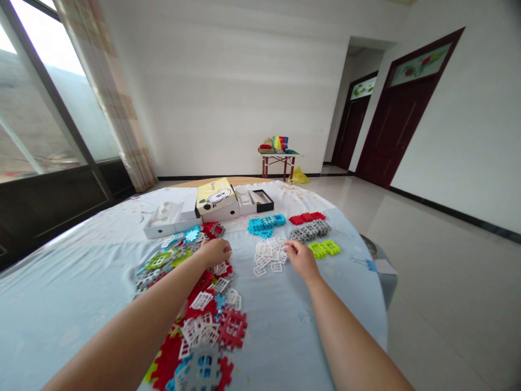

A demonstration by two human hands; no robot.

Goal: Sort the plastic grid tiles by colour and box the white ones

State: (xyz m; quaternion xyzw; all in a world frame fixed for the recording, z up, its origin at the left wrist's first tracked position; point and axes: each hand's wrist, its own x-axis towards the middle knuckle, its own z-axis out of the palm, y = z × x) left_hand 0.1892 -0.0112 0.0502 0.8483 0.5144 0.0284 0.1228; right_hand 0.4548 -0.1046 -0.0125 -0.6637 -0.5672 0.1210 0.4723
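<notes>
On the round table (73, 304) with its pale blue cloth, the left hand (215, 252) is resting knuckles-up on the mixed pile of interlocking plastic tiles (203, 309), its fingers curling down into the red, white and grey pieces; whether they are gripping one I cannot tell. Just to the right, the right hand (300, 258) is lying at the edge of the white tile pile (268, 255), fingertips loosely bent and touching the nearest white pieces, with nothing clearly held. Beyond the hands, sorted groups are sitting apart: blue tiles (265, 224), red tiles (307, 218), grey tiles (309, 232) and lime green tiles (324, 248). Farther back, a yellow cartoon box (215, 198) is lying between open white boxes (166, 217)
</notes>
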